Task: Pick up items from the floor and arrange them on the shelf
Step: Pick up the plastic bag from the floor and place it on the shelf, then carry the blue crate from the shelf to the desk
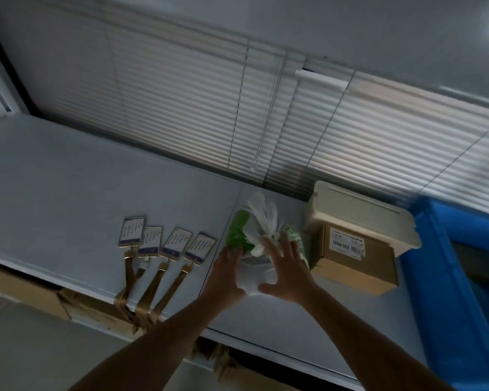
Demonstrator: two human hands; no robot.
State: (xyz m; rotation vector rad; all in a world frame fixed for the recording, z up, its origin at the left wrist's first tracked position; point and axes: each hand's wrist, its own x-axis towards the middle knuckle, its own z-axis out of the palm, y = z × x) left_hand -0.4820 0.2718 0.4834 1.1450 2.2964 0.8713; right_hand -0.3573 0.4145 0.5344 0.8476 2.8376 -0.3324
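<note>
A tied white plastic bag (259, 221) with green items inside lies on the grey shelf top (68, 193), near its middle. My left hand (226, 275) rests against the bag's left side, fingers curled on the green part. My right hand (287, 266) is spread over the bag's right side, fingers apart and touching the plastic. Both forearms reach in from the bottom of the view.
Several badge cards (167, 239) with tan lanyards lie in a row left of the bag, lanyards hanging over the front edge. A brown cardboard box (353, 259) under a beige lidded box (359, 213) stands right of the bag. A blue crate (446, 277) fills the far right. Window blinds (237, 108) run behind.
</note>
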